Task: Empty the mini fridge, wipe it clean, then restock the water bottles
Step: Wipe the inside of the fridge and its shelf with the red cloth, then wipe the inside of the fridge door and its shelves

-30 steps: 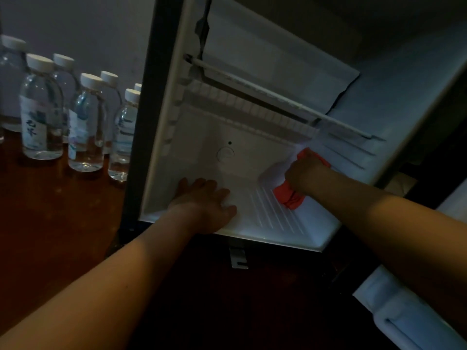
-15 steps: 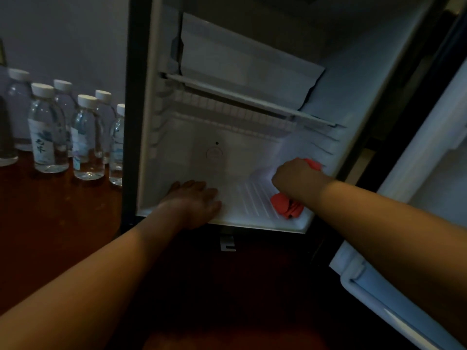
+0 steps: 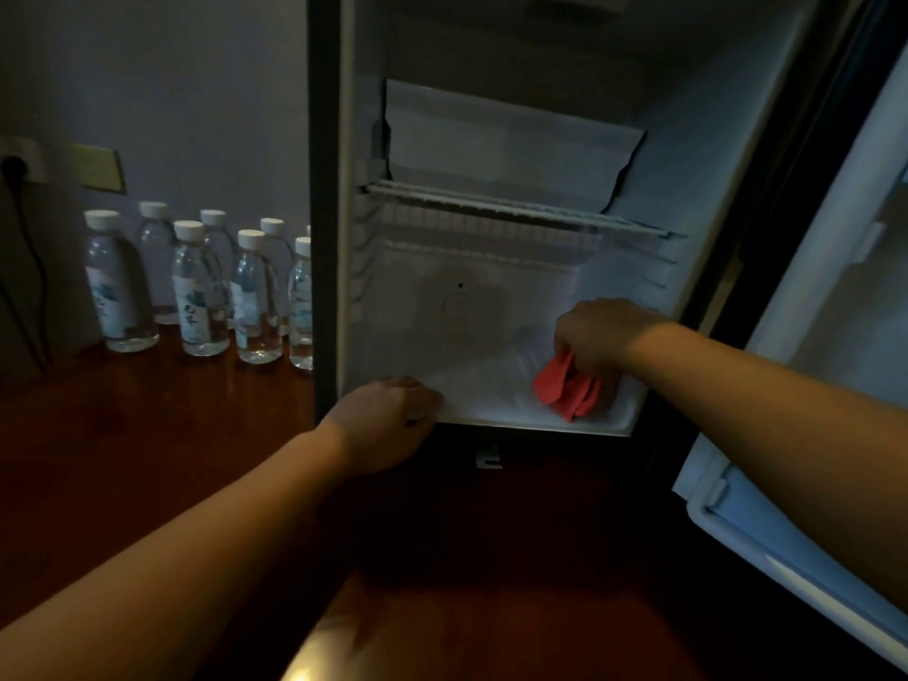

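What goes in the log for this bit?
stage: wiping | right hand: red cloth on fridge floor | left hand: front edge | bottles: outside

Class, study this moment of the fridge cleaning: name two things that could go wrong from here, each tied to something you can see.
1. The right hand wipes with the red cloth just under the wire shelf; lifting carelessly might knock it loose.
2. The water bottles stand crowded beside the fridge frame; a stray left elbow could topple them.
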`<state>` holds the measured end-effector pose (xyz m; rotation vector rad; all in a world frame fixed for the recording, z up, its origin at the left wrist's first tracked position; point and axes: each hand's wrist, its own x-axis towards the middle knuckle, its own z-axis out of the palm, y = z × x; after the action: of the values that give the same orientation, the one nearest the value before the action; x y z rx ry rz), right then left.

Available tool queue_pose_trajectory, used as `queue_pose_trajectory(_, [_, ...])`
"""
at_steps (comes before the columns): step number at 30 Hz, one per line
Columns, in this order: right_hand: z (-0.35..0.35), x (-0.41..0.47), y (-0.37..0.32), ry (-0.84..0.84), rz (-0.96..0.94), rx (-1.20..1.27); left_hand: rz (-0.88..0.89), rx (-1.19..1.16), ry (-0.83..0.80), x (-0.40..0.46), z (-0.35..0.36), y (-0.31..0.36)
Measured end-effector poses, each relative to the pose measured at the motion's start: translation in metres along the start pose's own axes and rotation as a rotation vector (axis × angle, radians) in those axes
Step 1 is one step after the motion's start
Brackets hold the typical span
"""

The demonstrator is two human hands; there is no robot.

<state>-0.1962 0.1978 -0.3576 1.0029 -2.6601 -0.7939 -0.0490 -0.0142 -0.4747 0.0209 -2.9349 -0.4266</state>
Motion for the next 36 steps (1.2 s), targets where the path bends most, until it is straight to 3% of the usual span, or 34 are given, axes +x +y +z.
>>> queue_pose_trajectory(4, [0.007,-0.001,-0.02,0.137,0.086,0.339,-0.007,0.029,0.057,-0.026,0.005,0.003])
queue_pose_trajectory(9, [0.041,0.006,-0.059,0.192,0.13,0.665,0.045,0.109,0.189,-0.048,0.026,0.0])
queue_pose_trajectory(14, [0.075,0.019,-0.087,0.222,0.171,0.778,0.002,0.091,0.199,-0.047,0.032,0.002])
queue_pose_trajectory(21, [0.058,0.007,-0.087,0.157,0.202,0.803,-0.094,0.021,-0.068,-0.044,0.002,0.021])
queue_pose_trajectory(26, [0.038,-0.02,-0.077,0.064,0.203,1.011,-0.084,-0.081,-0.148,-0.052,-0.039,0.034])
queue_pose_trajectory(34, [-0.032,-0.035,-0.038,-0.151,0.411,1.158,-0.094,-0.202,-0.224,-0.039,-0.119,0.052])
queue_pose_trajectory(36, [-0.054,-0.044,-0.026,-0.138,0.425,1.23,-0.104,-0.247,-0.248,-0.036,-0.14,0.06])
